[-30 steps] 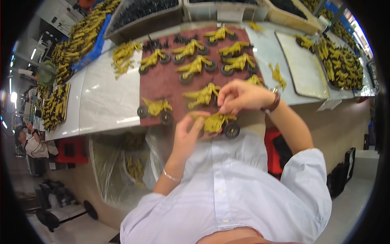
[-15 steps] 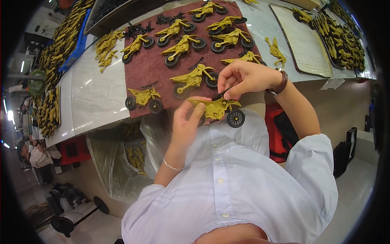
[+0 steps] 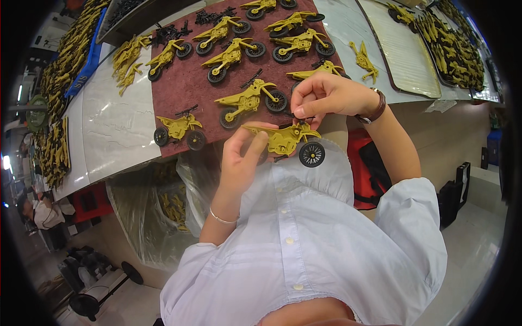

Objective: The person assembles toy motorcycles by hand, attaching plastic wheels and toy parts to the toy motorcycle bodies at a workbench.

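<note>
My left hand point(image 3: 239, 162) pinches the tail end of a yellow toy motorcycle point(image 3: 284, 142) between thumb and fingers, over the table's near edge. The toy's black spoked front wheel point(image 3: 312, 154) points to my right; its rear wheel is mostly hidden behind my fingers. At the front of the toy, my right hand point(image 3: 333, 99) is closed, thumb against fingers, on a small black handlebar point(image 3: 296, 121), which is partly covered by the fingertips. Just beyond my hands, another yellow motorcycle point(image 3: 248, 100) with black wheels and handlebar stands on a dark red cloth point(image 3: 209, 98).
Several more yellow motorcycles stand on the cloth, with black handlebar pieces point(image 3: 169, 33) at its far left. Loose yellow bodies point(image 3: 128, 62) lie left of it, near a blue crate point(image 3: 87, 70). At right are a pale tray point(image 3: 399, 51) and piled yellow parts point(image 3: 451, 54).
My right fingertips have risen slightly from the toy's front, showing more of the handlebar. My left hand keeps its hold. The whole view has shifted a little.
</note>
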Demonstrator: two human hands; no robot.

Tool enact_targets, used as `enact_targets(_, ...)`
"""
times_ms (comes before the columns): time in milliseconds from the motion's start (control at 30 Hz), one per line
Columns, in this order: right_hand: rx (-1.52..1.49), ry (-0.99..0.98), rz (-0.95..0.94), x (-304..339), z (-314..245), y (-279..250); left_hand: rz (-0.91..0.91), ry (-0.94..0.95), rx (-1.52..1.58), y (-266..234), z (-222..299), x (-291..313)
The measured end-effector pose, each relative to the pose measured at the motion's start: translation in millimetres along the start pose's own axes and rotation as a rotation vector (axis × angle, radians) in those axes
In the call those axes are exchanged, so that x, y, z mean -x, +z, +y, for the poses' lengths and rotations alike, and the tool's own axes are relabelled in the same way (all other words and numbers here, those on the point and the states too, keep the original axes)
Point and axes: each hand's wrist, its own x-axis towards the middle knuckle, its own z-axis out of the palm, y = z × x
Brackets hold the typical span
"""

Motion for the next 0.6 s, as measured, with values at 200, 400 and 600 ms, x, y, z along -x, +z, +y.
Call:
enact_targets(200,0.278,-0.132,0.004,3.6,-5.6,10.9,0.017,-0.011,0.0,1.2,-1.5,3.2)
enact_targets(400,0.899,-0.58,0.283,7.0,-4.0,31.1,0.052,0.022,0.065,-0.7,-4.8,7.6)
enact_targets(600,0.493,-0.511,0.378,7.7,22.1,44.0,0.101,-0.001,0.13,-4.4,-13.5,11.6)
